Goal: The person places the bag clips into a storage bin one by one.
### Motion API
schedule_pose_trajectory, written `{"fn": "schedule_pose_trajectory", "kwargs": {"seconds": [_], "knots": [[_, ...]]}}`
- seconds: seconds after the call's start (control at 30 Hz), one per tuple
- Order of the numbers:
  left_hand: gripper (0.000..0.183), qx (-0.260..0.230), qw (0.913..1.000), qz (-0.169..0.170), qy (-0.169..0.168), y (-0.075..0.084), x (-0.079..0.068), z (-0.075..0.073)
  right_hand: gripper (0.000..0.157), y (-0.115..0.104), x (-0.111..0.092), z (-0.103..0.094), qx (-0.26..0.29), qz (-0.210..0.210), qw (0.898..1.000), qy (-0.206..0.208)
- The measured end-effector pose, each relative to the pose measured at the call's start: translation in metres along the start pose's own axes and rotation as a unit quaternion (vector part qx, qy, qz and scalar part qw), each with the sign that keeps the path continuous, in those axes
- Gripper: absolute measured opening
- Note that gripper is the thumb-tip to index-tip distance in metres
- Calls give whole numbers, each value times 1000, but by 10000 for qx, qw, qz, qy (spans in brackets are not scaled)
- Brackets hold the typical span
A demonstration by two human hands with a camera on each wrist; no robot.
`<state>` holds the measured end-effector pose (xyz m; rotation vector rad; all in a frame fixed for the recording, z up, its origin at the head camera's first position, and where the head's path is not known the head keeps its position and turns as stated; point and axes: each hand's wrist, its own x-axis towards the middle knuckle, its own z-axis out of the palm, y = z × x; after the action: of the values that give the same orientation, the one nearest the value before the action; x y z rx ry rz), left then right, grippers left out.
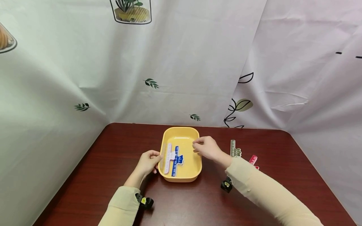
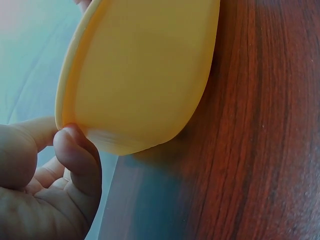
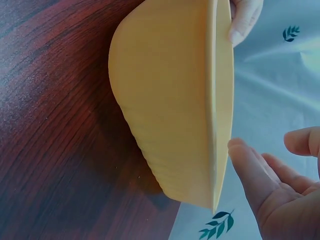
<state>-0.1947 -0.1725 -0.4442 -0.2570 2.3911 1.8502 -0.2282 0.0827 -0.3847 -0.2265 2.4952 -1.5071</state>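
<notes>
A yellow plastic tray (image 1: 181, 180) stands on the table, its rim pinched at the left side between thumb and fingers of my left hand (image 1: 148, 161). Inside it lie a pale pink clip (image 1: 168, 161) and a blue clip (image 1: 176, 163), long and flat with a piano-key pattern. Over the tray's right rim hovers my right hand (image 1: 207, 147), with nothing held. In the right wrist view its thumb and fingers (image 3: 250, 172) are apart, close to the rim. To its right lie an olive-green clip (image 1: 233, 147) and a red clip (image 1: 253, 159), the latter partly hidden by the sleeve.
The dark reddish-brown table (image 1: 181, 207) has a white cloth wall (image 1: 181, 62) with leaf prints behind it and at its sides. A small black camera (image 1: 147, 202) is worn on the left wrist, and another black camera (image 1: 227, 184) on the right.
</notes>
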Motion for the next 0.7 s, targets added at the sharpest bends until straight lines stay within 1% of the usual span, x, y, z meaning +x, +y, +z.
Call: {"fn": "schedule_pose_trajectory", "kwargs": {"seconds": [0.2, 0.43, 0.7], "knots": [[23, 27, 10000, -36, 6, 2, -1, 1, 34, 6, -2, -7, 57, -76, 9999, 42], [22, 98, 9999, -46, -3, 1, -2, 1, 36, 11, -6, -15, 156, -11, 9998, 81], [22, 106, 9999, -44, 14, 1, -1, 0, 36, 14, -9, -23, 249, -50, 9997, 67]]}}
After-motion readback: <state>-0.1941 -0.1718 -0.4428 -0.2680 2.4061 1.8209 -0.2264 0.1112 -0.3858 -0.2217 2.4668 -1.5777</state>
